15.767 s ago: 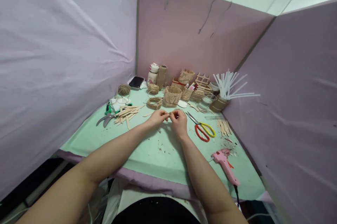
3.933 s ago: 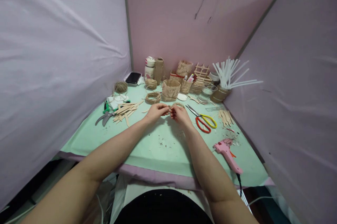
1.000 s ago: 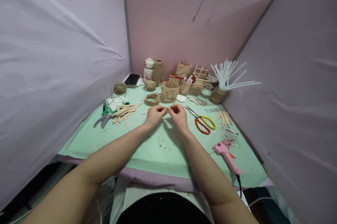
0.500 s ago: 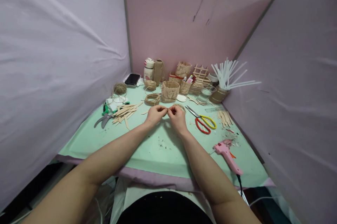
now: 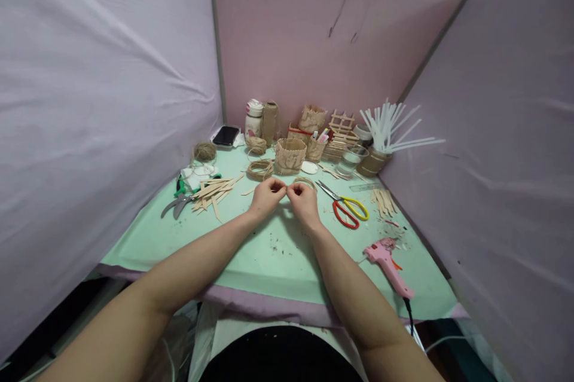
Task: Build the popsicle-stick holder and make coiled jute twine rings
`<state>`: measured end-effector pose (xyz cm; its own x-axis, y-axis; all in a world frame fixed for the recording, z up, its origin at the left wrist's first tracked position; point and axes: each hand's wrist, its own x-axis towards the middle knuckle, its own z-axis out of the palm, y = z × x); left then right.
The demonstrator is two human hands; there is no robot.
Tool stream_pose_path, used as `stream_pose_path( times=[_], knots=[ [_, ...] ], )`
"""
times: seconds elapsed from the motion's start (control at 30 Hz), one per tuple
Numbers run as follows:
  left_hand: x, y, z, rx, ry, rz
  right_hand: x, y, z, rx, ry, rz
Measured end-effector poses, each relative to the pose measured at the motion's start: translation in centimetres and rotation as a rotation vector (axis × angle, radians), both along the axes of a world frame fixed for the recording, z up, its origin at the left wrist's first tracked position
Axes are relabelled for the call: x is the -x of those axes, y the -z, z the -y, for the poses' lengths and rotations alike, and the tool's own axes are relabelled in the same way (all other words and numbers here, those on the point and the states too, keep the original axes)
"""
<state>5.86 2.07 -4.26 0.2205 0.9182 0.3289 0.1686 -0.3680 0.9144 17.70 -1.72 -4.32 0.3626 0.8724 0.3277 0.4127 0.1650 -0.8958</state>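
My left hand (image 5: 268,196) and my right hand (image 5: 303,200) meet above the middle of the table, fingertips pinched together and nearly touching. Whatever lies between the fingers is too small or hidden to make out. Right behind them stands a woven-looking tan basket (image 5: 290,158). A coil of twine (image 5: 260,169) lies beyond my left hand, and a thin ring of cord (image 5: 305,181) shows partly behind my right hand. Scissors with one red and one yellow handle (image 5: 345,205) rest to the right of my right hand, blades apart.
Left are wooden sticks (image 5: 214,195), pruning shears (image 5: 179,205) and a twine ball (image 5: 204,151). At the right lie a pink glue gun (image 5: 388,265) with a cable and, farther back, glue sticks in a pot (image 5: 373,162). A water bowl (image 5: 352,161) stands near the back. Fabric walls enclose the table.
Both hands have shifted very slightly to the right, still pinched together. Nothing on the table has visibly moved.
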Motion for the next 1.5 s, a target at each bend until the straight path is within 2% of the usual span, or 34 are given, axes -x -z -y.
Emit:
stream_pose_path(
  times=[0.4, 0.5, 0.67, 0.8, 1.07, 1.17, 1.27, 1.33, 1.4, 1.5],
  knots=[
    [0.0, -0.3, 0.4, -0.111, 0.002, -0.060, -0.2, 0.3, -0.3, 0.025, -0.004, -0.063],
    [-0.1, -0.2, 0.3, -0.048, 0.008, 0.013, -0.2, 0.3, -0.3, 0.023, -0.001, -0.067],
    [-0.6, 0.5, -0.2, 0.126, 0.016, 0.244, 0.0, 0.4, -0.2, 0.027, -0.003, -0.071],
    [-0.8, 0.7, -0.3, 0.259, 0.031, 0.293, 0.2, 0.4, -0.1, 0.041, 0.020, -0.052],
    [-0.6, 0.4, -0.4, 0.195, 0.079, 0.240, 0.2, 0.3, -0.2, 0.039, 0.021, -0.016],
    [-0.4, 0.2, -0.7, 0.245, 0.129, 0.298, -0.1, 0.5, -0.5, 0.081, -0.036, -0.112],
    [-0.1, 0.0, -1.0, 0.350, 0.194, 0.376, -0.5, 0.9, -0.8, 0.201, -0.145, -0.307],
    [0.1, -0.2, -1.1, 0.420, 0.231, 0.413, -0.8, 0.9, -0.9, 0.247, -0.187, -0.360],
    [0.3, -0.3, -1.3, 0.460, 0.236, 0.441, -0.8, 0.7, -0.7, 0.197, -0.157, -0.285],
    [0.3, -0.3, -1.3, 0.458, 0.202, 0.479, -0.5, 0.1, -0.2, -0.011, -0.018, -0.011]
  ],
)
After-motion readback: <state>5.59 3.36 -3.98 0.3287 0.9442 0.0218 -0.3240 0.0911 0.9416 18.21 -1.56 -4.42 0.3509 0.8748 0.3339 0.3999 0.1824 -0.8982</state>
